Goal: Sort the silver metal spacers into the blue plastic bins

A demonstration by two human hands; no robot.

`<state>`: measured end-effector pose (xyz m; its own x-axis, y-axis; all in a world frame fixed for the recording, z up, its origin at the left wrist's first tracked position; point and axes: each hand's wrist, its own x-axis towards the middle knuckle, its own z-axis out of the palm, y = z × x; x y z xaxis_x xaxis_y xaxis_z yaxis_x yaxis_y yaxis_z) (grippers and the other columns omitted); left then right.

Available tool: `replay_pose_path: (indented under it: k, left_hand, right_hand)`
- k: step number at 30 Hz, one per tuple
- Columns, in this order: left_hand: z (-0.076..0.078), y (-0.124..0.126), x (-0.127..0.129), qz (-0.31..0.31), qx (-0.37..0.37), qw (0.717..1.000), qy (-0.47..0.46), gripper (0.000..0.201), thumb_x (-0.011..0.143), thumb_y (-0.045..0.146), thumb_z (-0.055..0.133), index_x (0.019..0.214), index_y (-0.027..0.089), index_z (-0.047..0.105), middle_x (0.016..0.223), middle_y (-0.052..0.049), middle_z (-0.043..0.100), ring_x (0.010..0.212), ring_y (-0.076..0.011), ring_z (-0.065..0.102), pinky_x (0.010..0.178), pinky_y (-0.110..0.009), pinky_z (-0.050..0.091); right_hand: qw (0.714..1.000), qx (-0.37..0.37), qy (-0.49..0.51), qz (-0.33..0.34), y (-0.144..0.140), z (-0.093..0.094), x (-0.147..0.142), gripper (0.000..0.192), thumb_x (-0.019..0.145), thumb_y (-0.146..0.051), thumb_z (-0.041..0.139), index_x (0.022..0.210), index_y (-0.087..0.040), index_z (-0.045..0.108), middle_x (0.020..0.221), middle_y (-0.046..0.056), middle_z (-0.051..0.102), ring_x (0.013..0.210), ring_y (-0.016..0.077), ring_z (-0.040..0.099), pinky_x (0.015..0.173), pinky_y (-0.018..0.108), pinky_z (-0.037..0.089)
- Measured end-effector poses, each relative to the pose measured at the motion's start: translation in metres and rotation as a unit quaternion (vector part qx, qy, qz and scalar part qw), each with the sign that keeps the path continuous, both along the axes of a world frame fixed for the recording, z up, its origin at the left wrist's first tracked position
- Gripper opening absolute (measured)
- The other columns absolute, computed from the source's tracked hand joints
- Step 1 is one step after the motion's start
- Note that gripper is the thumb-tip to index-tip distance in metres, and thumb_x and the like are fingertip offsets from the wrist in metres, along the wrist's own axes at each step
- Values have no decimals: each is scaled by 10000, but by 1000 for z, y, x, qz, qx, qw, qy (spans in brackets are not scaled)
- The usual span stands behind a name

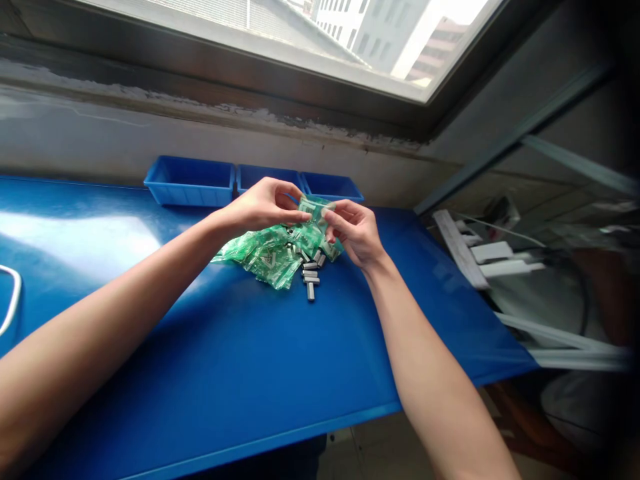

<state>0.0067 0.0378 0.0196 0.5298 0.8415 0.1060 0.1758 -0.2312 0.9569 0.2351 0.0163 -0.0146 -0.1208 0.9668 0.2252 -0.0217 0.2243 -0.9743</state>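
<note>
Between my two hands is a small green see-through plastic bag point(314, 208), raised over a pile. My left hand point(270, 203) pinches its left edge between thumb and fingers. On the other edge, my right hand point(354, 230) has a pinch grip too. What the bag holds is too small to make out. Below lie more green plastic bags point(273, 263), crumpled together on the blue table. Several short silvery metal cylinders point(311, 280) are scattered at the pile's right side, some partly hidden by the bags and my hands.
Three blue bins point(193, 195) line the table's back edge under the window. A white cable or handle point(15, 293) lies at the far left. Right of the blue table point(280, 373) stand a metal frame point(560, 340) and white objects point(493, 252).
</note>
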Motion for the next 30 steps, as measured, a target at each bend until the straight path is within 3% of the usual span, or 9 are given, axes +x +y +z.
replay_pose_path:
  k: [9, 13, 17, 20, 23, 25, 27, 29, 30]
  left_hand:
    - [-7, 2, 0, 49, 1, 999, 22, 595, 634, 600, 945, 961, 160, 714, 771, -84, 783, 743, -250, 754, 633, -310, 559]
    - [-2, 1, -1, 99, 83, 986, 103, 481, 828, 626, 789, 991, 174, 806, 767, -76, 793, 725, -247, 755, 609, -297, 530]
    - [-3, 4, -8, 120, 185, 959, 178, 312, 924, 465, 694, 951, 186, 829, 844, -77, 811, 746, -232, 744, 657, -308, 529]
    - [-10, 10, -13, 100, 253, 931, 243, 249, 924, 365, 668, 962, 185, 835, 984, -107, 824, 895, -273, 764, 764, -341, 568]
    - [-14, 15, -16, 86, 291, 908, 288, 285, 922, 351, 678, 1071, 169, 839, 1118, -136, 819, 1024, -313, 767, 865, -374, 589]
    - [-14, 15, -16, 73, 294, 903, 303, 331, 927, 375, 693, 1136, 160, 835, 1172, -148, 813, 1083, -335, 765, 925, -396, 592]
    - [-12, 14, -16, 57, 288, 903, 313, 369, 931, 412, 710, 1167, 156, 833, 1204, -152, 808, 1121, -348, 762, 964, -413, 593]
    - [-8, 12, -15, 44, 279, 903, 323, 388, 932, 425, 722, 1190, 156, 829, 1228, -148, 802, 1154, -348, 756, 996, -415, 592]
    - [-7, 10, -15, 41, 276, 902, 330, 389, 930, 416, 727, 1204, 157, 825, 1242, -145, 799, 1168, -343, 752, 1011, -411, 589]
  right_hand:
    - [999, -42, -8, 10, 1, -2, 6, 364, 628, -451, 996, 793, -214, 774, 640, -23, 699, 525, 132, 608, 527, 282, 510]
    - [998, -63, 16, -9, 2, 2, 12, 363, 634, -444, 992, 796, -203, 773, 632, -33, 678, 486, 102, 559, 472, 257, 463]
    - [991, -68, 86, -76, 9, 1, 14, 413, 584, -429, 1017, 791, -208, 737, 588, -56, 656, 482, 96, 601, 454, 216, 469]
    - [978, -68, 145, -133, 17, -4, 9, 470, 555, -416, 1028, 862, -222, 731, 750, -18, 769, 685, 142, 762, 592, 209, 592]
    - [977, -72, 157, -125, 22, -7, 3, 500, 600, -384, 1006, 1013, -233, 768, 1026, 42, 834, 983, 190, 814, 814, 246, 652]
    - [983, -65, 128, -119, 22, -7, 3, 495, 645, -403, 980, 1065, -237, 777, 1106, 58, 832, 1013, 203, 810, 854, 276, 651]
    - [990, -44, 48, -129, 20, -6, 8, 433, 708, -477, 931, 1028, -223, 786, 1049, 71, 834, 879, 202, 807, 779, 299, 639]
    - [984, -9, -100, -149, 17, -4, 15, 397, 780, -563, 855, 934, -202, 790, 913, 77, 823, 718, 192, 753, 685, 315, 589]
    - [968, 14, -194, -160, 15, -3, 19, 403, 806, -592, 822, 875, -196, 788, 835, 75, 806, 673, 190, 717, 667, 322, 557]
